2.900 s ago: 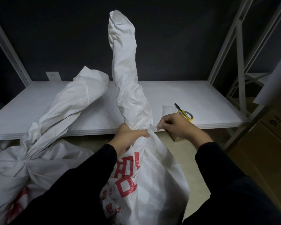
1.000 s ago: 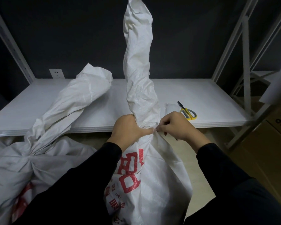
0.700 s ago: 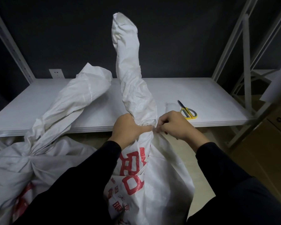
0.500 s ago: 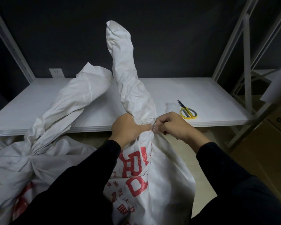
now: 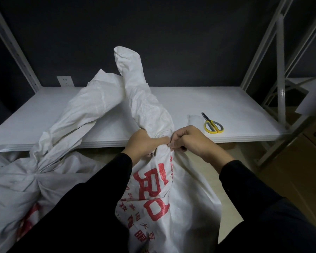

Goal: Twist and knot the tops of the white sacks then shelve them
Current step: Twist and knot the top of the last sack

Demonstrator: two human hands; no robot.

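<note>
**Desk:** What's nearest on your feed?

**Operator:** Black sleeves (image 5: 98, 207) come in from the bottom edge. Between them I have the white sack (image 5: 186, 207), standing just in front of the shelf. Red printed characters run down its front. The big ones are folded into creases, so I can't read them with any confidence.

**Desk:** And the hands?

**Operator:** Both are at the sack's neck. The left hand (image 5: 141, 143) is wrapped round the gathered cloth, thumb pointing right. The right hand (image 5: 189, 139) has its fingers curled in, pinching a fold of that same neck, and its knuckles touch the left thumb.

**Desk:** Above the grip?

**Operator:** The twisted top (image 5: 140, 92) rises from it and leans left over the shelf.

**Desk:** Left side?

**Operator:** I see a second sack (image 5: 16, 189) lying low, cinched at the neck, with some red print low down. Its long tail (image 5: 84, 106) lies across the front edge of the shelf (image 5: 235, 106) and meets the first sack's top.

**Desk:** Further back?

**Operator:** On the shelf, right of the hands, are yellow-handled scissors (image 5: 212, 125), blades pointing away. A small white packet (image 5: 193, 119) lies just beside them. At the far right a cardboard box (image 5: 310, 143) bears a dark mark like a 9. Behind it all there's a wall socket (image 5: 65, 81) on the dark wall (image 5: 181, 33).
</note>
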